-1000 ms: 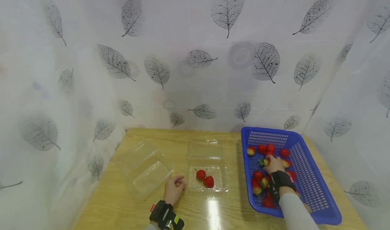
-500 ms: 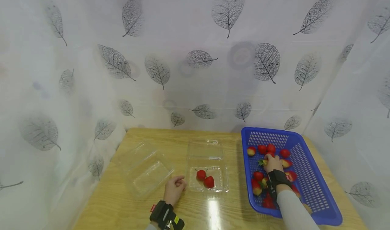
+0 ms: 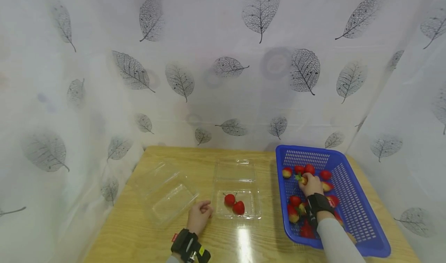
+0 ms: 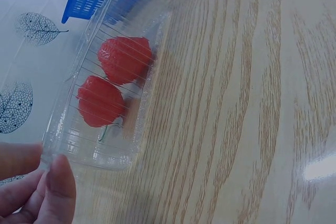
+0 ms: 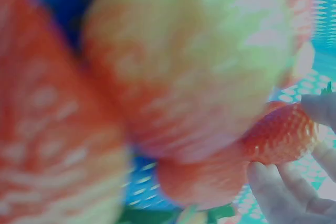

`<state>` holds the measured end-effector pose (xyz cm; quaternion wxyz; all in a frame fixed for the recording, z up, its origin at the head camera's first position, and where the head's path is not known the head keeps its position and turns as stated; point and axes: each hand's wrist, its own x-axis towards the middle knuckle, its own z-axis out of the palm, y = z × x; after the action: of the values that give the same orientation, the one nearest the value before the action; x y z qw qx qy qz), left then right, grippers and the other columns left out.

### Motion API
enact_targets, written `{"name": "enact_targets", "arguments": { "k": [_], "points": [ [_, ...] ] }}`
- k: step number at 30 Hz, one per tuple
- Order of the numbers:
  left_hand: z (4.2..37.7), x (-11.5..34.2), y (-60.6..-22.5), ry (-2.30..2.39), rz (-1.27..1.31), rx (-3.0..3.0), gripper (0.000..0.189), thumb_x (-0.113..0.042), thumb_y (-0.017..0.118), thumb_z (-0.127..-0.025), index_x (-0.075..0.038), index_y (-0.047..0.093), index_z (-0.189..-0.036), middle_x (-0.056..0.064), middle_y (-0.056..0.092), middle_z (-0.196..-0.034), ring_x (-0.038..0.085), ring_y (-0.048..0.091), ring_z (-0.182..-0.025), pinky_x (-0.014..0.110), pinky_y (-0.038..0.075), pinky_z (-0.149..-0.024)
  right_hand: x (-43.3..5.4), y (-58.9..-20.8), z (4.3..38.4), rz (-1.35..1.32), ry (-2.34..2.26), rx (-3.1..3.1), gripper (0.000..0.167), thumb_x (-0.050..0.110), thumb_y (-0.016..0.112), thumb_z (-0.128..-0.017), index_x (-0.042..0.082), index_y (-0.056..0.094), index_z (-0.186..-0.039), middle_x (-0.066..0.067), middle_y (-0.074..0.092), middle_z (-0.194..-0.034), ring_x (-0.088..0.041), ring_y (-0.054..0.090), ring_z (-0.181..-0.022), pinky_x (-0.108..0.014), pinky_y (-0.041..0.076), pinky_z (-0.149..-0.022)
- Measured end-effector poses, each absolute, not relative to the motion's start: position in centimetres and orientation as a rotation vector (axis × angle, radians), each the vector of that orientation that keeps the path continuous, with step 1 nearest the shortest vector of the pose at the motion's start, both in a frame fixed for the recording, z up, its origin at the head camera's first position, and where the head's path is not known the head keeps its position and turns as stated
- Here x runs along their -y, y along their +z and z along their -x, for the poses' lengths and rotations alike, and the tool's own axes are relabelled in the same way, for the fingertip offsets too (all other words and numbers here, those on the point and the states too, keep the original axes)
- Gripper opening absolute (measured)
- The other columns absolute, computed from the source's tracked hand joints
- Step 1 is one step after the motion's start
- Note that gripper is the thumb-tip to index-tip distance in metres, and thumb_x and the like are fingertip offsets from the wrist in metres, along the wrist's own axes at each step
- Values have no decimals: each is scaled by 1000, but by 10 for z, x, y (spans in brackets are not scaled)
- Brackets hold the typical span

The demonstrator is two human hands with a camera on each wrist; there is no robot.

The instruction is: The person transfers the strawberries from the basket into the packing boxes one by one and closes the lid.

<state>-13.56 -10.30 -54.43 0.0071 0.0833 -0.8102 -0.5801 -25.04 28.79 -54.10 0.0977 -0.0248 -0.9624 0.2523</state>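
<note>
In the blue basket on the right, my right hand pinches a strawberry between thumb and fingers. Its green leaves point to the left. The right wrist view shows the same strawberry red and seeded at the fingertips, with big blurred strawberries close to the camera. My left hand rests on the table with loosely curled fingers, fingertips right at the left edge of an open clear plastic box. Two red strawberries with thin stems lie in that box.
A second open clear box lies askew to the left on the wooden table. Several more strawberries fill the left part of the basket. A white curtain with leaf prints hangs behind and at both sides.
My right hand has shifted slightly left and away from me with the strawberry, whose leaves now show tipped upward. The left hand and both boxes have stayed still.
</note>
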Motion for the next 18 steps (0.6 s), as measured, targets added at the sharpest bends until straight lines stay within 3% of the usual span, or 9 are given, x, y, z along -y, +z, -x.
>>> {"name": "enact_targets", "arguments": {
  "k": [7,14,18],
  "points": [
    [135,103,-543,-1805,-261,2545,28,0,62,-82,14,58,-106,8,60,-79,14,55,-68,22,50,-56,-263,-501,255,158,947,2688,41,9,61,-82,-7,49,-117,-34,45,-105,-50,46,-96,-58,39,-79],
    [136,103,-546,-1799,-264,2542,28,0,62,-82,13,58,-106,8,60,-78,14,56,-67,22,49,-56,-230,-465,261,-11,1013,2366,40,5,69,-77,-6,54,-113,-25,49,-92,-37,48,-80,-46,40,-69],
    [136,103,-546,-1801,-264,2537,28,-1,63,-82,13,59,-106,8,60,-78,14,56,-66,22,49,-55,-211,-449,258,-124,1076,2280,40,2,70,-76,-6,55,-112,-24,48,-95,-34,52,-83,-43,50,-73]
  ]
}}
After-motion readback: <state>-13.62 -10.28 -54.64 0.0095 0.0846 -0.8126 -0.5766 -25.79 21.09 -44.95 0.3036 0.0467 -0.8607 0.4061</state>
